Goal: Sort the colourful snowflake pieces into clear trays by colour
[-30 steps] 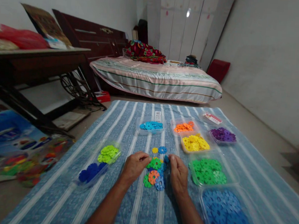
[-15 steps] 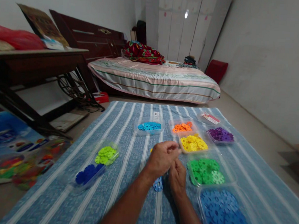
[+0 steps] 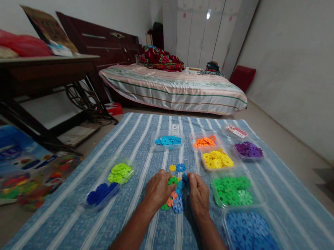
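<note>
A flat cluster of joined plastic snowflake discs [image 3: 175, 198], green, orange and blue, lies on the blue striped cloth [image 3: 143, 138]. My left hand [image 3: 157, 192] rests over its left side with fingers curled on it. My right hand [image 3: 198, 195] grips its right side, fingertips on a blue disc at the top. Two loose discs, a yellow disc [image 3: 172, 167] and a blue disc [image 3: 181, 167], lie just beyond. Clear trays of sorted discs surround the hands: green tray [image 3: 232, 190], blue tray [image 3: 250, 237], yellow tray [image 3: 217, 159], lime tray [image 3: 120, 172], dark blue tray [image 3: 102, 193].
Farther back stand trays of light blue discs [image 3: 168, 141], orange discs [image 3: 204, 142] and purple discs [image 3: 248, 149], with a small card [image 3: 236, 131]. A printed toy box [image 3: 7, 155] lies left of the cloth, a dark table [image 3: 39, 70] behind it, a bed [image 3: 172, 87] beyond.
My left hand, raised near the yellow tray half a second ago, has come back down onto the cluster's left side. My right hand has stayed on the cluster.
</note>
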A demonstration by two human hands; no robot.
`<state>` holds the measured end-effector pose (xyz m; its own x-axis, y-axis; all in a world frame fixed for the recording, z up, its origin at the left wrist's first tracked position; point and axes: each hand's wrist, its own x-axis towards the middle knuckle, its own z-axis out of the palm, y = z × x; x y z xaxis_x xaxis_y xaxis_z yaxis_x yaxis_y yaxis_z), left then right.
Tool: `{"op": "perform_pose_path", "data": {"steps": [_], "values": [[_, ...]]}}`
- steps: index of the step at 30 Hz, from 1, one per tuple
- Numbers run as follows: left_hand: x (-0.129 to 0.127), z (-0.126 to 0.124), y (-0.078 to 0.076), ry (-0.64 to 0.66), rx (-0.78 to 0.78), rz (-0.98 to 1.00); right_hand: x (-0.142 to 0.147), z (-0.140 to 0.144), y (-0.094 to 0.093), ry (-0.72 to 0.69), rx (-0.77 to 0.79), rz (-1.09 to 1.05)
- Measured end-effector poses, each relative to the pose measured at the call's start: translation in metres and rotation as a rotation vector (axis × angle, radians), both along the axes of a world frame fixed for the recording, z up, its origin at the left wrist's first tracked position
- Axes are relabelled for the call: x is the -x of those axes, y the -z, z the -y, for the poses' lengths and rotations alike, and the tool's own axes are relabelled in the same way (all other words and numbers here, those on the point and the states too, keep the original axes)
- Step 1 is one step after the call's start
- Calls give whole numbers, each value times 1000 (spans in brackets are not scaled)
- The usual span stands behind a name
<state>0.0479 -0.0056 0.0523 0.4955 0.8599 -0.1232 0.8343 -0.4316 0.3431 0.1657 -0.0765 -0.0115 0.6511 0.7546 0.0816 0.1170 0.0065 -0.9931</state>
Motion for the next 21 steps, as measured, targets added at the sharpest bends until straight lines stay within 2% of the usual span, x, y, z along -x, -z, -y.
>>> {"op": "perform_pose_path", "data": {"steps": [6,9,13,17,19,21], "values": [[13,-16,3,-52,109,227,0,0,-6,5,-3,5],[13,-18,0,-75,177,348,1,0,-8,11,-17,12],[-11,-3,-19,-48,336,577,0,1,-4,3,-48,6],[-44,19,-43,61,678,817,-2,2,1,-88,-152,-54],[-49,23,-49,67,713,867,-2,2,-1,-105,-181,-82],[-44,20,-47,3,623,850,-1,2,-4,-68,-141,-75]]}}
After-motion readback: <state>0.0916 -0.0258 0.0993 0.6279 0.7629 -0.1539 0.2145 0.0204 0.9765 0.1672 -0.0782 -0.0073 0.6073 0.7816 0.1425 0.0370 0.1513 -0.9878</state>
